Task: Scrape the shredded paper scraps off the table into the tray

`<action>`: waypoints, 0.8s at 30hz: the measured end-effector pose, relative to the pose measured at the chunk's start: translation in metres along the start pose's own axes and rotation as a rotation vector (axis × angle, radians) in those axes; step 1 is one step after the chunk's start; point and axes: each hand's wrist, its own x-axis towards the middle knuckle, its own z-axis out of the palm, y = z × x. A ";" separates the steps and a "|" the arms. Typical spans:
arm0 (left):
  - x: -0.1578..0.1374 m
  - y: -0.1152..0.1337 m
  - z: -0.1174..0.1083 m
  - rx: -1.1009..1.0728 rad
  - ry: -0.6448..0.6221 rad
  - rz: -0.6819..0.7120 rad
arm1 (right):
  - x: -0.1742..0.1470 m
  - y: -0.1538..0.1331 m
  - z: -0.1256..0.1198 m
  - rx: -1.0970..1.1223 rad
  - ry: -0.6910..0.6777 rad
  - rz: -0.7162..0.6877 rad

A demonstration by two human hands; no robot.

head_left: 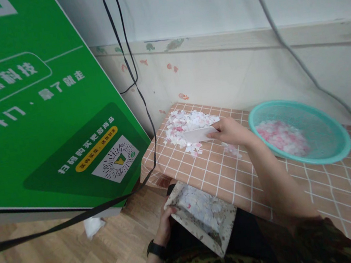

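My right hand (231, 131) is closed on a flat white card (199, 135), held low over the table. The card touches or nearly touches a pile of white and pink paper scraps (174, 125) on the checked cloth. A few more loose scraps (232, 150) lie on the cloth below that hand. My left hand (165, 221) grips the left rim of a speckled, pale rectangular tray (191, 228), tilted over my lap just off the table's front edge. Whitish scraps with a pink fleck lie inside the tray.
At the right of the brown checked table (231, 176) stands a turquoise plastic basin (328, 139) holding white and pink scraps. A green sign panel (41, 138) rises on the left. A black cable (149, 122) hangs across the table's left corner. A white bag (94, 226) lies on the floor.
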 end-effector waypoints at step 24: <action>0.002 -0.002 -0.002 -0.004 -0.022 -0.002 | -0.002 -0.001 -0.004 0.028 -0.022 -0.001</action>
